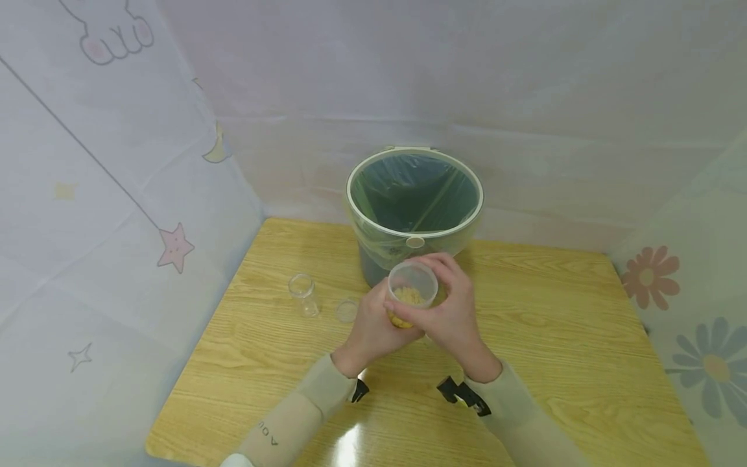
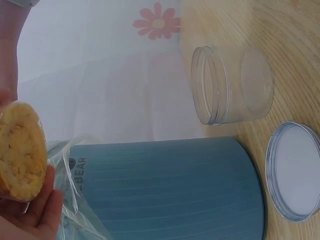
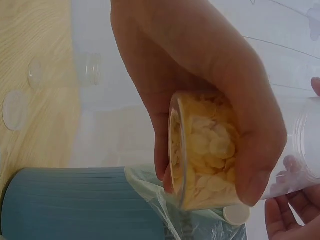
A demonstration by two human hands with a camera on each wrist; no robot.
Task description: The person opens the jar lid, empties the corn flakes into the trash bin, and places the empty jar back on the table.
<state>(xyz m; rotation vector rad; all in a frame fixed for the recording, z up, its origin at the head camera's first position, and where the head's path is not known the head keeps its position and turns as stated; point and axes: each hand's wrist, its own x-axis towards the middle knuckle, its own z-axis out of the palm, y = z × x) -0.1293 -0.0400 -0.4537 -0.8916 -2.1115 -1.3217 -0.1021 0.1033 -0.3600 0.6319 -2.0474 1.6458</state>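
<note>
A clear plastic jar (image 1: 413,285) with yellow flakes (image 3: 210,145) in its lower part is held with its open mouth facing up, just in front of the bin. My left hand (image 1: 376,324) grips the jar's lower part; the right wrist view shows its fingers and thumb around the flakes. Near the rim, my right hand (image 1: 449,308) holds the jar between thumb and fingers. In the left wrist view the jar's bottom, full of flakes, sits at the left edge with left fingers (image 2: 42,210) beside it.
A bin (image 1: 373,259) lined with a clear bag stands at the back. Left of the hands are a narrow clear jar (image 1: 303,295) and a round clear lid (image 1: 347,311). The left wrist view shows another wide clear jar (image 2: 235,85) and a lid (image 2: 297,172) on the wooden table (image 1: 233,363).
</note>
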